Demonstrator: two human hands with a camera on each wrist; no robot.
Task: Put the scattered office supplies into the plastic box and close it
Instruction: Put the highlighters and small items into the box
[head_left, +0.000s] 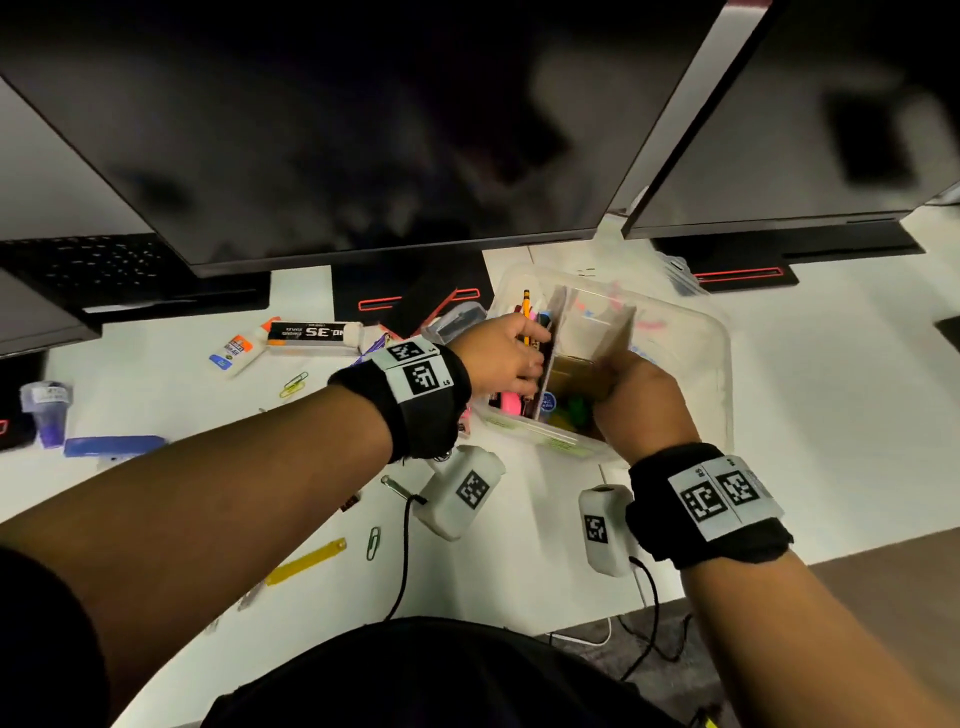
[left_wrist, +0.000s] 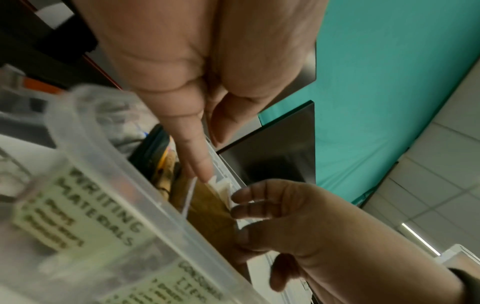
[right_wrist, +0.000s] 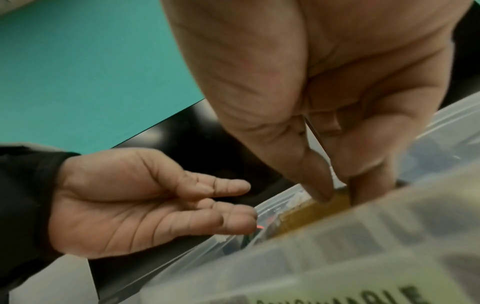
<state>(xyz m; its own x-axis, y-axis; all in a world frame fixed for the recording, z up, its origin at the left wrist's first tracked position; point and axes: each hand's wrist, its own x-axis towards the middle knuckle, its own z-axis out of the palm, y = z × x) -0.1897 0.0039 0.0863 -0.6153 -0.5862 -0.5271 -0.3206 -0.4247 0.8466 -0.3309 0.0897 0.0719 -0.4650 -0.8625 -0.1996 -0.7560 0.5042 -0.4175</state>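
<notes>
The clear plastic box (head_left: 719, 364) stands open on the white desk, right of centre. A brown cardboard divider (head_left: 592, 338) stands in it. My right hand (head_left: 618, 374) pinches the divider's near end between thumb and fingers; the right wrist view shows this pinch (right_wrist: 337, 189) on the brown card (right_wrist: 319, 207). My left hand (head_left: 530, 358) has straight fingers laid against the divider's left wall, and its index fingertip (left_wrist: 205, 170) touches the card's top edge. A pencil (head_left: 526, 312) and a pink highlighter (head_left: 511, 402) lie in the left compartment, labelled "WRITING MATERIALS" (left_wrist: 103, 209).
Loose on the desk to the left are a glue bottle (head_left: 239, 351), a staples box (head_left: 311, 335), paper clips (head_left: 294, 383), a yellow ruler (head_left: 306, 561), a blue stapler-like item (head_left: 114, 446) and a purple cup (head_left: 49, 410). Two dark monitors (head_left: 363, 130) overhang the back.
</notes>
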